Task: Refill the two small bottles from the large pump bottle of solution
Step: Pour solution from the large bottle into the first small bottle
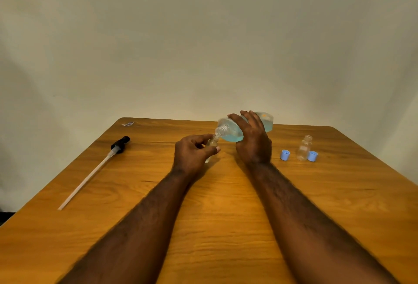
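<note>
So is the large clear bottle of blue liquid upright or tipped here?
Tipped. The large clear bottle of blue liquid lies nearly sideways in the right hand, open neck at the small clear bottle.

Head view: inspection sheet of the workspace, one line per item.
Surface: wooden table, bare grain, no spill visible.
Job's things: large bottle of blue solution, pump off, tilted with its mouth at the small bottle in hand; second small bottle upright at right, uncapped, looks empty; two blue caps beside it.
Clutter: pump head with dip tube lying at left; small sticker at far edge.
Grippers: left hand holds the small bottle; right hand holds the large bottle.
Cables: nothing seen.
Surroundings: plain wall.
</note>
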